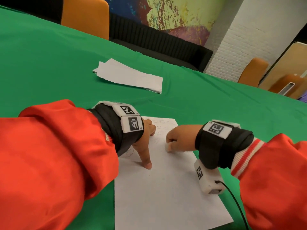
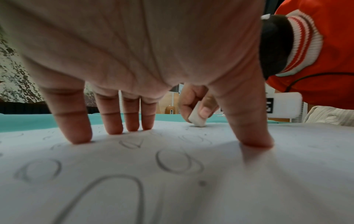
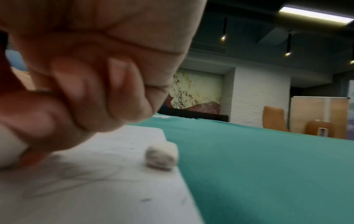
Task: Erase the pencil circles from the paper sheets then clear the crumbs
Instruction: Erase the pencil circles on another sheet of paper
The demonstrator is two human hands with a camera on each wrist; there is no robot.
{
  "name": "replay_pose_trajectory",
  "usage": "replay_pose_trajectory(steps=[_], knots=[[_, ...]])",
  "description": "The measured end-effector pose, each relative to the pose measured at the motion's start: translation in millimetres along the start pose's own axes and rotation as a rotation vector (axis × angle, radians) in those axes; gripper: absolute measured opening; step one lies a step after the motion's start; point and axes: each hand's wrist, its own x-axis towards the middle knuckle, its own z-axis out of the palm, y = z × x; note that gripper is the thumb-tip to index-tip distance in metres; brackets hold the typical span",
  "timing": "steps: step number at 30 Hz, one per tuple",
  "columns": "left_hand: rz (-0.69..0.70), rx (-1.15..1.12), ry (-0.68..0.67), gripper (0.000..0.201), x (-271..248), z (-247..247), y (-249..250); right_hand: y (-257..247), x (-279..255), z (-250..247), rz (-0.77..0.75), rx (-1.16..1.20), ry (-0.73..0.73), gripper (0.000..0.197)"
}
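Observation:
A white paper sheet (image 1: 166, 188) lies on the green tablecloth in front of me, with pencil circles (image 2: 178, 162) drawn on its far part. My left hand (image 1: 146, 143) presses the sheet flat with spread straight fingers (image 2: 78, 128). My right hand (image 1: 177, 138) pinches a white eraser (image 1: 168, 146) and holds its lower end on the paper right of the left hand. From the left wrist the eraser (image 2: 197, 119) stands tilted between thumb and fingers. A second small white eraser lump (image 3: 161, 157) lies at the sheet's right edge.
A stack of white paper sheets (image 1: 129, 76) lies farther back on the green tablecloth (image 1: 49, 63). An orange chair (image 1: 84, 14) stands behind the table, another (image 1: 252, 72) at the right. A black cable (image 1: 235, 205) trails from my right wrist camera.

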Motion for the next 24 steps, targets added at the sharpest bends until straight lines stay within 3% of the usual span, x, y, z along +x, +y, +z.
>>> replay_pose_trajectory(steps=[3, 8, 13, 18, 21, 24], knots=[[0.008, 0.003, 0.005, 0.102, 0.7, 0.0, -1.0, -4.4, -1.3, 0.5, -0.053, 0.022, -0.048, 0.019], [0.014, 0.012, -0.009, 0.101, 0.5, -1.3, -1.4, 5.1, -0.8, -5.4, 0.046, -0.031, 0.01, 0.017], [0.015, 0.016, -0.012, 0.102, -0.3, -2.7, -0.6, -8.0, -2.2, -1.6, -0.063, 0.004, -0.084, 0.029], [0.011, 0.02, -0.022, 0.103, 0.8, -1.1, -0.7, 4.6, 2.4, -6.6, 0.045, -0.002, -0.027, 0.024], [0.009, 0.018, -0.022, 0.103, 1.0, -1.5, -0.7, -2.8, 3.6, -4.7, -0.009, -0.011, -0.03, 0.018], [0.006, 0.01, -0.024, 0.104, 0.9, -1.8, -0.5, -1.9, 4.8, -6.5, 0.006, 0.005, -0.043, 0.027]])
